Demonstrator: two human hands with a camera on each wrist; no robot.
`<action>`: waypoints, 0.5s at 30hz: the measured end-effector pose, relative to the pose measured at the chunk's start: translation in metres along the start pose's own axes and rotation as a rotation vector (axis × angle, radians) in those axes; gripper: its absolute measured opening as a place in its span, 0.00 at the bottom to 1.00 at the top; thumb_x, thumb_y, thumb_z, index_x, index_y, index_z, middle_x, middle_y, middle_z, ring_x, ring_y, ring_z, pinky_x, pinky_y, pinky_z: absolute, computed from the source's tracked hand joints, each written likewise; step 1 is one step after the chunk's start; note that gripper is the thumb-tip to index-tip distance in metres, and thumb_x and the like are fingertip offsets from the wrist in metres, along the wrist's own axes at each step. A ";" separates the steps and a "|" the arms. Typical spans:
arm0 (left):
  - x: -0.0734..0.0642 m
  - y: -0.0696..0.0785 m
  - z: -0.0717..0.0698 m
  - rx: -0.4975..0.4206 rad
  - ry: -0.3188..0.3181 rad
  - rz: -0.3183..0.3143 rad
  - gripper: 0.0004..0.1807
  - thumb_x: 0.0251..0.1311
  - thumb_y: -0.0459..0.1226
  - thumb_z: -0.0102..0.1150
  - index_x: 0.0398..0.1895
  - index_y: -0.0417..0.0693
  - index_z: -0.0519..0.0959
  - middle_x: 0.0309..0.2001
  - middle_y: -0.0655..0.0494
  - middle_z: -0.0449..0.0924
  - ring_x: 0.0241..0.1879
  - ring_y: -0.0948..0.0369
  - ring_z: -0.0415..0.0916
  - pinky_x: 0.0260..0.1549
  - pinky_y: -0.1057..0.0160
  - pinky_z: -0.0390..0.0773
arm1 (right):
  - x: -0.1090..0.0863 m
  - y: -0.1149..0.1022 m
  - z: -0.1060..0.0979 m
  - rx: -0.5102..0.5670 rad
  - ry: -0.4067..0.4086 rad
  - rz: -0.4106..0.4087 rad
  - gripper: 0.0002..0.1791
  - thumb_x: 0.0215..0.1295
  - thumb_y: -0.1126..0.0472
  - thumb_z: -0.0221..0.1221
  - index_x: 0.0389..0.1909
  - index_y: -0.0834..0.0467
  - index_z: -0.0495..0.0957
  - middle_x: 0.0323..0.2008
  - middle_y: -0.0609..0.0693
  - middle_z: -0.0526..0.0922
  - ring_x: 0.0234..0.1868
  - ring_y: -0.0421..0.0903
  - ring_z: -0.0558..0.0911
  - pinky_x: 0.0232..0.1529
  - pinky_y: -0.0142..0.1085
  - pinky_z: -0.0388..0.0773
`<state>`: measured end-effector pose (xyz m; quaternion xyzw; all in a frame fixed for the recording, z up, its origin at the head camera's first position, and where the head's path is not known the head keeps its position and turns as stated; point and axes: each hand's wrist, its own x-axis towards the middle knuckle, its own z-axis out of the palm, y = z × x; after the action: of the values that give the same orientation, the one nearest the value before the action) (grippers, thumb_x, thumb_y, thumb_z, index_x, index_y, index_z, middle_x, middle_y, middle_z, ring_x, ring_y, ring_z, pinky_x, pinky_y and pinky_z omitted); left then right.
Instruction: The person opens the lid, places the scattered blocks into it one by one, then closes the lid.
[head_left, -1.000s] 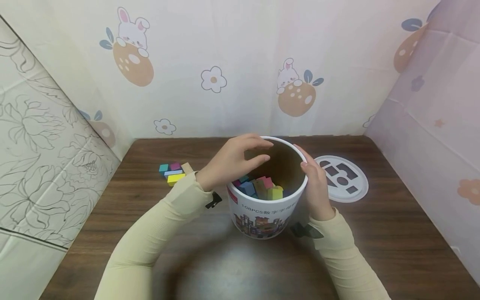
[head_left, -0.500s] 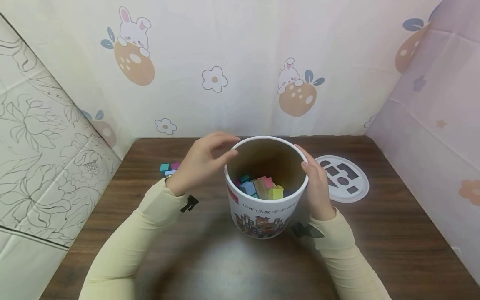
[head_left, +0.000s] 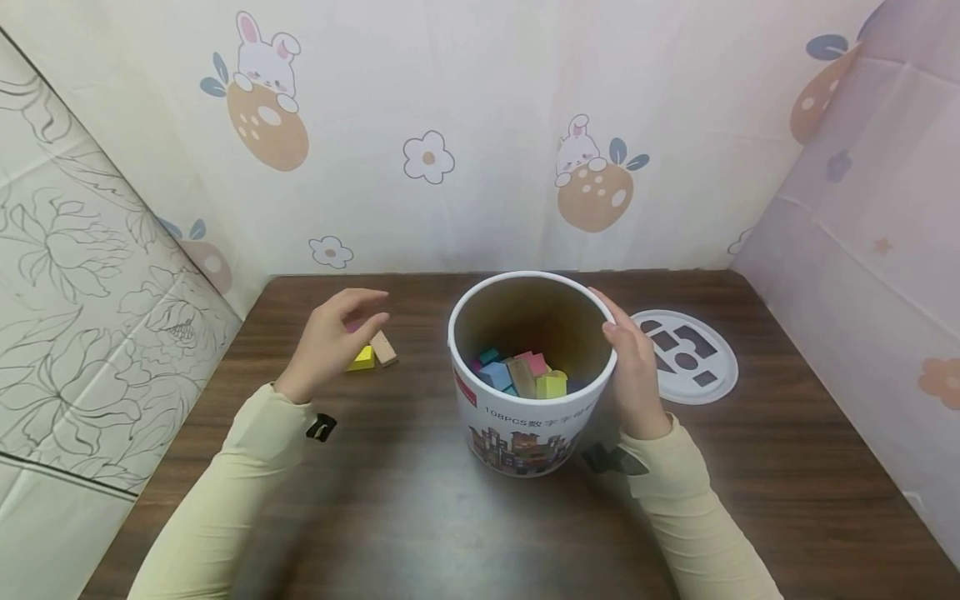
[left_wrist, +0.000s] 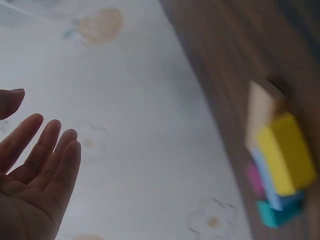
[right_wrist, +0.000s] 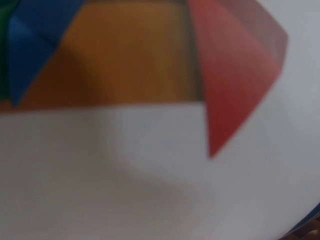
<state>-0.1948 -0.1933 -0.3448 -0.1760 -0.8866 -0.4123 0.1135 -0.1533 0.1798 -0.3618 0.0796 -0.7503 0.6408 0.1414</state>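
Observation:
A white printed bucket (head_left: 525, 437) stands upright on the table, with several coloured blocks lying inside, among them a blue block (head_left: 495, 375). My right hand (head_left: 636, 379) holds the bucket's right side, thumb at the rim; its other fingers are mostly hidden. The right wrist view is filled by the bucket's printed wall (right_wrist: 150, 175). Holding nothing, my left hand (head_left: 326, 342) hovers by a small group of blocks at the left, fingers loosely bent. That group has a yellow block (left_wrist: 285, 155), a plain wooden block (head_left: 384, 348), a blue block (left_wrist: 265, 172), a magenta block (left_wrist: 254, 179) and a teal block (left_wrist: 275, 215).
A white lid (head_left: 701, 387) with shaped cut-outs lies flat to the right of the bucket. Behind the brown wooden table (head_left: 450, 533) hangs a patterned curtain (head_left: 495, 200), close along its back edge.
My left hand has moved left from above the bucket's mouth to the blocks on the table, partly covering them. The right hand and the bucket stay in place.

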 end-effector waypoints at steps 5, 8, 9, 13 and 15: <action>-0.007 -0.034 -0.004 0.082 -0.001 -0.073 0.20 0.66 0.38 0.60 0.60 0.45 0.76 0.58 0.47 0.78 0.50 0.52 0.77 0.49 0.49 0.79 | 0.000 -0.001 0.000 0.001 0.002 0.003 0.26 0.75 0.53 0.36 0.69 0.51 0.68 0.68 0.50 0.72 0.63 0.42 0.71 0.64 0.38 0.70; -0.010 -0.052 -0.005 0.094 -0.039 -0.133 0.22 0.66 0.39 0.59 0.62 0.43 0.75 0.59 0.45 0.76 0.52 0.48 0.77 0.50 0.47 0.80 | -0.001 -0.002 0.000 0.003 0.004 0.004 0.26 0.75 0.53 0.36 0.69 0.51 0.68 0.68 0.50 0.72 0.63 0.42 0.71 0.64 0.39 0.70; -0.011 -0.058 -0.004 0.097 -0.052 -0.155 0.22 0.66 0.39 0.59 0.62 0.43 0.75 0.59 0.43 0.76 0.53 0.47 0.77 0.51 0.46 0.80 | -0.001 -0.002 0.000 0.003 0.004 0.004 0.26 0.75 0.53 0.36 0.69 0.51 0.68 0.68 0.50 0.72 0.63 0.42 0.71 0.64 0.40 0.70; -0.016 -0.081 0.001 0.138 -0.100 -0.204 0.23 0.65 0.39 0.60 0.61 0.38 0.75 0.58 0.38 0.76 0.51 0.43 0.76 0.49 0.45 0.79 | -0.001 -0.003 0.001 0.004 0.004 0.005 0.26 0.75 0.53 0.37 0.69 0.52 0.68 0.68 0.51 0.72 0.63 0.42 0.72 0.64 0.40 0.71; -0.018 -0.090 0.006 0.202 -0.127 -0.201 0.23 0.64 0.39 0.60 0.60 0.36 0.76 0.58 0.37 0.76 0.54 0.42 0.75 0.52 0.44 0.76 | -0.001 -0.003 0.001 0.002 0.002 0.005 0.26 0.75 0.53 0.37 0.69 0.52 0.68 0.68 0.51 0.72 0.63 0.42 0.72 0.63 0.38 0.71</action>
<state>-0.2157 -0.2468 -0.4171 -0.0999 -0.9421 -0.3183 0.0326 -0.1518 0.1784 -0.3598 0.0770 -0.7497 0.6421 0.1406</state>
